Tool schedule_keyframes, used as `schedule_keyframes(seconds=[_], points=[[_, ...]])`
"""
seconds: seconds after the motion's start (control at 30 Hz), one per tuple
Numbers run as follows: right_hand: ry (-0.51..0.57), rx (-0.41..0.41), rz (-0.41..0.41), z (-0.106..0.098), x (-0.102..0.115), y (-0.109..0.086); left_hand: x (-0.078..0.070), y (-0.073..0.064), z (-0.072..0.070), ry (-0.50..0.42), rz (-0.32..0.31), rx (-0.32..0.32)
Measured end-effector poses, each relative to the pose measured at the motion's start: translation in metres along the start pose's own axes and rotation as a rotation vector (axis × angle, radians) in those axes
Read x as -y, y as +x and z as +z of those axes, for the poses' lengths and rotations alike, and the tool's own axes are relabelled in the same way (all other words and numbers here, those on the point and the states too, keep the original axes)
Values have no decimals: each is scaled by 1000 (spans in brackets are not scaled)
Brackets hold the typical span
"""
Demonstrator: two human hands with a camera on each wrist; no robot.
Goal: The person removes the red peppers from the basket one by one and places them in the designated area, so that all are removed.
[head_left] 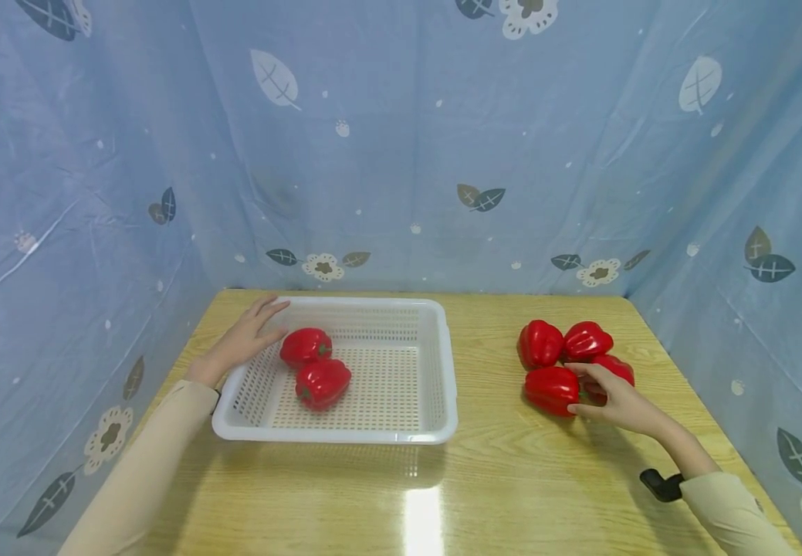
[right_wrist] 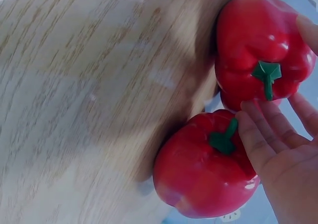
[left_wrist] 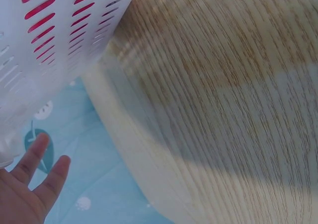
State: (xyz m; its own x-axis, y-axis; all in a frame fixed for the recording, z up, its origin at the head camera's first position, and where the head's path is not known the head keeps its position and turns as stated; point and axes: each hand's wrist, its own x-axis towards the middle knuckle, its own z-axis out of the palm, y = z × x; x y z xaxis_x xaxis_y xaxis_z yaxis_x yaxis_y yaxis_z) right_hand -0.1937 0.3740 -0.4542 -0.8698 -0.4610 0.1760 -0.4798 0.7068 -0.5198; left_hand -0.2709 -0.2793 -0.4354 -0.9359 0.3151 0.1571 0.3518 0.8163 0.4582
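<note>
My right hand (head_left: 616, 401) is at the stem end of a red bell pepper (head_left: 552, 391), thumb on the near side and fingers on the far side. In the right wrist view the fingers (right_wrist: 256, 134) look fairly straight and lie between that pepper (right_wrist: 263, 40), with its green stem, and another bell pepper (right_wrist: 206, 167). My left hand (head_left: 244, 340) is spread over the left rim of a white slotted basket (head_left: 334, 435), its fingers apart. Two red bell peppers (head_left: 306, 347) lie inside the basket on its left side.
Behind the right hand's pepper sit more red bell peppers, one at the back left (head_left: 540, 344) and one at the back right (head_left: 587, 340), with another (head_left: 614, 369) partly behind the hand. The wooden table (head_left: 491, 479) meets a blue patterned curtain (head_left: 387, 193) at the back and sides.
</note>
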Motion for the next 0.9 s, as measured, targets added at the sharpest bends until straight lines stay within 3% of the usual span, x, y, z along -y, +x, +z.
schedule_keyframes(seconds=[0.6, 0.9], points=[[10, -28, -85, -12, 11, 12, 1, 0, 0, -10, 0, 5], [11, -40, -139, -20, 25, 29, 4, 0, 1, 0, 40, -14]])
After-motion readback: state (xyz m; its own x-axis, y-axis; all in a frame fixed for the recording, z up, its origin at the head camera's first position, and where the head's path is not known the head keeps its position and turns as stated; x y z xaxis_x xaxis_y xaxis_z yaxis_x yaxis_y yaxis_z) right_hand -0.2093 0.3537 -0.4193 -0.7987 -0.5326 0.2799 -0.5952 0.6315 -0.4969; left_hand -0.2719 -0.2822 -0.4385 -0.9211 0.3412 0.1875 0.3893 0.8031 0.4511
